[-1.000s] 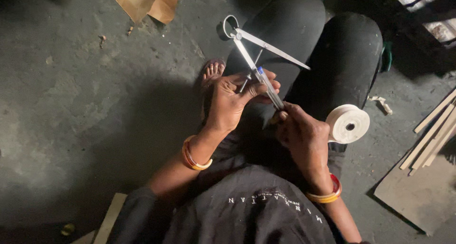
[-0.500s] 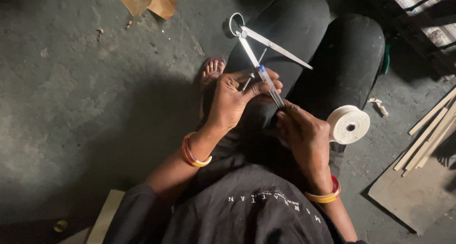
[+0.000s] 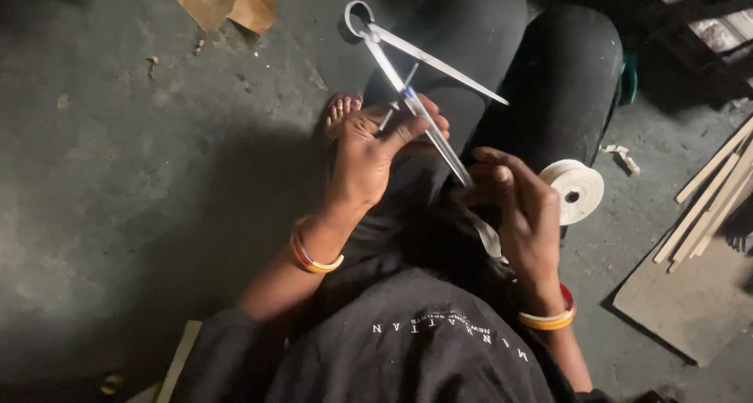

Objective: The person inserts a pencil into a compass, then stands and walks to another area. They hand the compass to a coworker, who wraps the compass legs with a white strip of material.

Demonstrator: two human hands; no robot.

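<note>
Left hand (image 3: 369, 156) pinches the metal divider (image 3: 416, 85), legs spread as before; right hand (image 3: 522, 207) now closes on its lower leg (tape roll (image 3: 576, 190) beside), suggesting wrapping continues

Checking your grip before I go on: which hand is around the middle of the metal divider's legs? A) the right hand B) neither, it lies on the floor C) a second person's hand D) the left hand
D: the left hand wraps the metal divider midway along its legs, while the right hand pinches the lower tip, next to the white tape roll.
</note>
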